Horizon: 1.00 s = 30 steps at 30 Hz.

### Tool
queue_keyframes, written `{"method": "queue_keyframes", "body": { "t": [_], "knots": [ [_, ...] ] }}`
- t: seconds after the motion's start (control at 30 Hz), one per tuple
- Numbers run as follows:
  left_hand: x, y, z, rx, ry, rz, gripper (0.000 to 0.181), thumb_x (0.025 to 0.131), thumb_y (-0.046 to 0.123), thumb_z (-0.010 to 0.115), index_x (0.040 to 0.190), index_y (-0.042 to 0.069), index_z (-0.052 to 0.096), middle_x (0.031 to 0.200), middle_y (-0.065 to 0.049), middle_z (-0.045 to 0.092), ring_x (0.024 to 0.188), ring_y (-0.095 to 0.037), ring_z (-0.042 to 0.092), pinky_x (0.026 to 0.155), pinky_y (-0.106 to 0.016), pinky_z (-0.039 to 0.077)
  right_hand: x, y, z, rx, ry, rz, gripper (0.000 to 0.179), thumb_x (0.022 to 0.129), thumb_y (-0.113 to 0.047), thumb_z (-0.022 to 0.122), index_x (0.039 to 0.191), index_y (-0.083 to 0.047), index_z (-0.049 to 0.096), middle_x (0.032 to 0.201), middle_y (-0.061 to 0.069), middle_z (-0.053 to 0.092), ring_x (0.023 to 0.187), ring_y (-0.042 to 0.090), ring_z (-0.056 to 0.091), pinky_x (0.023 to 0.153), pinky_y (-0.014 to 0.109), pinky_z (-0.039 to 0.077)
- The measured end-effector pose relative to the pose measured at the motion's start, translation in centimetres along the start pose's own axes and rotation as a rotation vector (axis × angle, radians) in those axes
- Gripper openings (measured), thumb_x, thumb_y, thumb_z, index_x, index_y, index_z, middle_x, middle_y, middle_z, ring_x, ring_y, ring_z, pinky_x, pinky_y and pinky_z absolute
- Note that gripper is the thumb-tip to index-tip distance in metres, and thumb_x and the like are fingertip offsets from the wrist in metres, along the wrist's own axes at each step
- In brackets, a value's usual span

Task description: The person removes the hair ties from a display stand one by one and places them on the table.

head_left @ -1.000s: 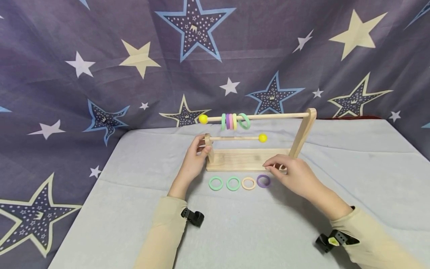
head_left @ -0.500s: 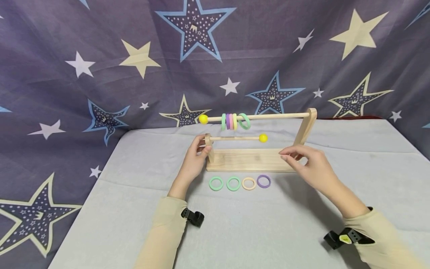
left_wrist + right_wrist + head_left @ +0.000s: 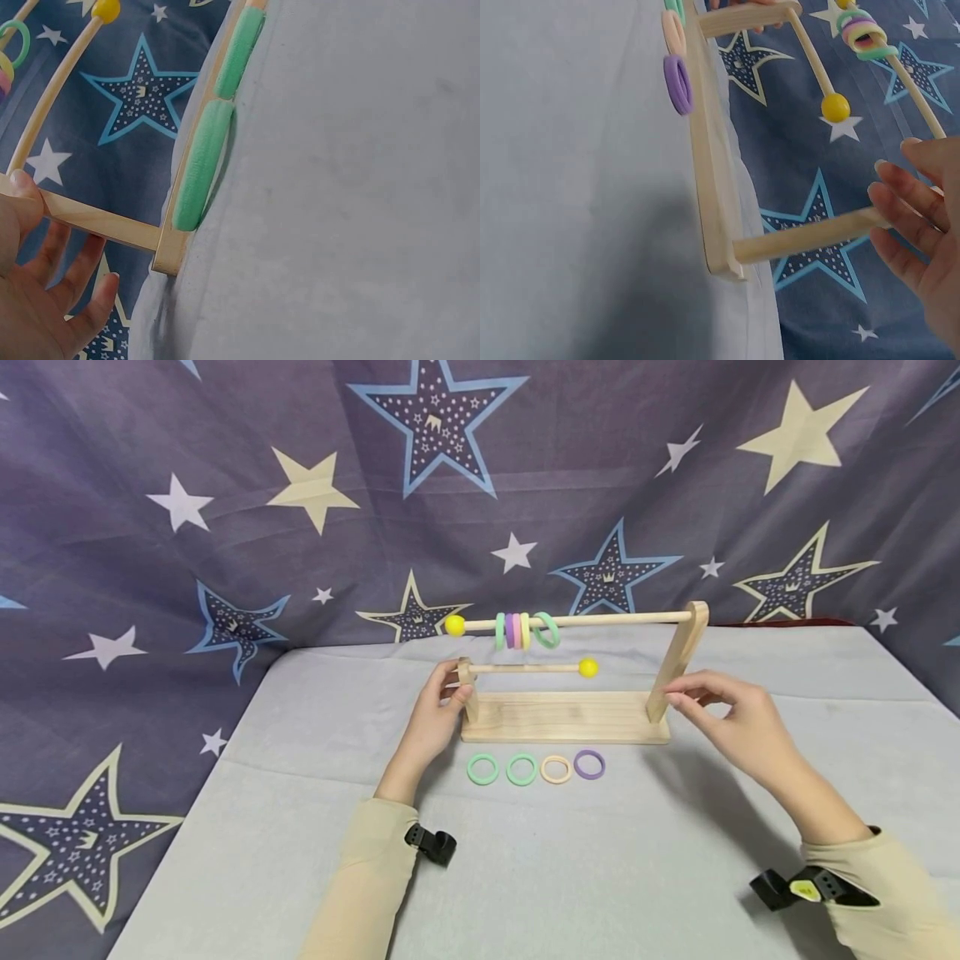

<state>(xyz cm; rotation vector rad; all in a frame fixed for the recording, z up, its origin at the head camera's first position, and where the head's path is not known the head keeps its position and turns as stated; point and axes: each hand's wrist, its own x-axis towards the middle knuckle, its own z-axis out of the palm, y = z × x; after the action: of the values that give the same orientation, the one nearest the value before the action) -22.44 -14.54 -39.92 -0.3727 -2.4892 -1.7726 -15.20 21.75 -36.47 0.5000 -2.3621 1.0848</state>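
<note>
My left hand (image 3: 431,710) grips the short left post (image 3: 105,223) of a wooden ring stand (image 3: 562,718), thumb on the near side. My right hand (image 3: 738,722) is beside the tall right post (image 3: 675,664), fingers loosely bent and nothing seen between them; fingertips overlap the post in the right wrist view. Several rings hang on the long upper rod (image 3: 622,619): green, purple, pink, yellow and a tilted green one (image 3: 555,631). The short lower rod (image 3: 525,669) carries only a yellow end ball (image 3: 588,668).
Before the base lies a row of rings on the grey cloth (image 3: 585,868): one green ring (image 3: 469,769), another green ring (image 3: 508,769), a peach ring (image 3: 543,769) and a purple ring (image 3: 577,765). A star-patterned curtain (image 3: 600,460) rises behind the table.
My right hand has moved right, from in front of the base to beside the tall post. My left hand, the stand and the rings have stayed put.
</note>
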Motion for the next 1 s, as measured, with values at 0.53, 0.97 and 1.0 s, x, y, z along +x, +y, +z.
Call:
{"method": "queue_keyframes", "body": {
  "t": [0.53,0.97,1.0],
  "knots": [
    [0.2,-0.5,0.0,-0.006,0.0,0.013,0.044,0.1,0.015,0.056,0.141,0.004,0.046,0.13,-0.018,0.059,0.118,-0.034,0.054,0.104,-0.045,0.039,0.3,1.9,-2.3,-0.026,0.03,0.086,0.015,0.091,-0.002,0.07,0.105,-0.006,0.075,0.094,-0.026,0.067,0.079,-0.009,0.059,0.073,0.009,0.041],
    [0.2,-0.5,0.0,0.006,0.003,0.004,0.043,0.101,0.016,0.054,0.141,0.005,0.046,0.129,-0.016,0.059,0.116,-0.033,0.055,0.101,-0.045,0.043,1.0,2.7,-2.2,0.029,0.025,0.195,0.025,0.094,-0.014,0.07,0.118,-0.005,0.07,0.098,-0.027,0.067,0.084,-0.007,0.061,0.074,0.008,0.044],
    [0.2,-0.5,0.0,0.006,0.003,0.005,0.042,0.101,0.016,0.054,0.141,0.005,0.046,0.13,-0.017,0.059,0.116,-0.033,0.055,0.101,-0.045,0.042,1.0,2.7,-2.1,0.044,0.021,0.198,0.026,0.094,-0.013,0.069,0.119,-0.004,0.069,0.099,-0.024,0.067,0.085,-0.006,0.061,0.075,0.008,0.044]
  ]
}}
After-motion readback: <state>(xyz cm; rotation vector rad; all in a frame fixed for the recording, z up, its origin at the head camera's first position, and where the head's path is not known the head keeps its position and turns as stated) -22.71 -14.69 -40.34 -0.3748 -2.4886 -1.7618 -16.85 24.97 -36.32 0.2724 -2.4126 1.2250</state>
